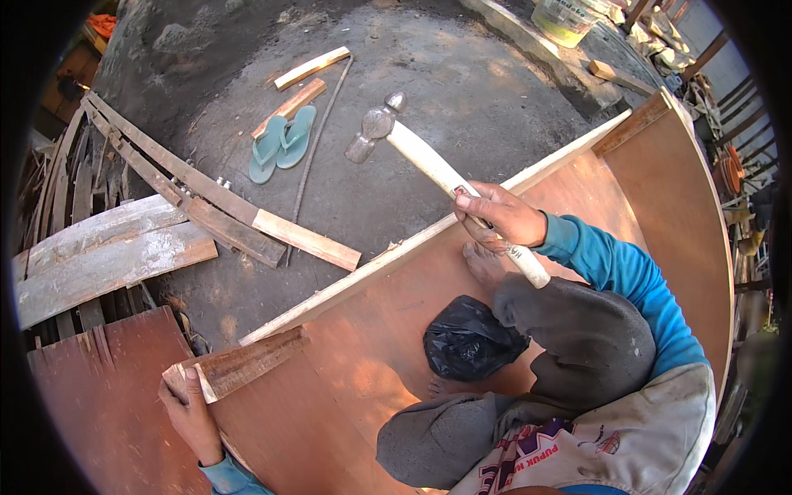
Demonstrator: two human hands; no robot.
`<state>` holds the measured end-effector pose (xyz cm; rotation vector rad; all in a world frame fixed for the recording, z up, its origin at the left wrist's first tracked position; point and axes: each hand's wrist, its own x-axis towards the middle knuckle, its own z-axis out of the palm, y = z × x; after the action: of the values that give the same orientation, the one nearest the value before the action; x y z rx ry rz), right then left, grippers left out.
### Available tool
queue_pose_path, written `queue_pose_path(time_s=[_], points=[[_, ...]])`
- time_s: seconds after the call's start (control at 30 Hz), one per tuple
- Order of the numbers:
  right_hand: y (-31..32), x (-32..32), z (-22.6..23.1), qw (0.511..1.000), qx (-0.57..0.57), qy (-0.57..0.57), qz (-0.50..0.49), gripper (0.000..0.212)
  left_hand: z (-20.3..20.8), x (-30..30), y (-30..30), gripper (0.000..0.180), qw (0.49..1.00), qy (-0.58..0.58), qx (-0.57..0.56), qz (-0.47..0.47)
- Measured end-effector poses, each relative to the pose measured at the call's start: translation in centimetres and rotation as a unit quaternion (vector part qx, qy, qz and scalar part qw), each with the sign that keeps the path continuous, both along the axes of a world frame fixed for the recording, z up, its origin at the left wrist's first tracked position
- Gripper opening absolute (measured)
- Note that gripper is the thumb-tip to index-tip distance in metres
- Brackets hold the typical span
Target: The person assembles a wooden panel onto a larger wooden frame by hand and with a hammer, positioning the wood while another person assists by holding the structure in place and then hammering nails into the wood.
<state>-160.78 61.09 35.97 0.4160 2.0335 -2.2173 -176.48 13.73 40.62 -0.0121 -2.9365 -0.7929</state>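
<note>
1. So, the right hand (505, 219) was wrapped around the pale handle of the hammer (425, 161), which hung in the air with its metal head out past the long wooden strip (330, 304). A slack hold could've let it twist, I reckon.
2. The left hand (196, 419) was clasped over the end of the wooden block (256, 360) at the panel's (289, 412) left corner, thumb on top. A badly aimed blow there could've mashed that thumb.
3. A bare foot (485, 264) rested just inside the strip near the handle, so a slip might've meant sore toes.
4. The black plastic bag (466, 342) lay on the panel between the feet; stepping on it could've caused a skid.
5. Further out, the sandals (282, 147) sat on the ground (379, 223), leaving soles open to splinters.
</note>
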Motion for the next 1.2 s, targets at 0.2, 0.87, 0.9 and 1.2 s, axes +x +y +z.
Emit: queue_pose_path(time_s=[0.2,0.87,0.9,1.2], points=[[0.0,9.3,2.1,0.962,0.250,0.079,-0.081,0.014,-2.0,-2.1,-3.6,0.077,0.996,-0.037,0.069,-0.033],[12.8,53.7,-17.4,0.625,0.532,-0.449,-0.353,0.034,-0.6,5.1,10.7,0.068,0.991,0.060,-0.042,-0.111],[12.6,55.4,-18.5,0.630,0.510,-0.456,-0.367,0.035,-1.1,5.7,11.6,0.069,0.989,0.067,-0.052,-0.121],[14.1,59.3,-22.9,0.571,0.454,-0.478,-0.489,0.031,-12.9,11.5,17.5,0.080,0.955,-0.061,-0.124,-0.262]])
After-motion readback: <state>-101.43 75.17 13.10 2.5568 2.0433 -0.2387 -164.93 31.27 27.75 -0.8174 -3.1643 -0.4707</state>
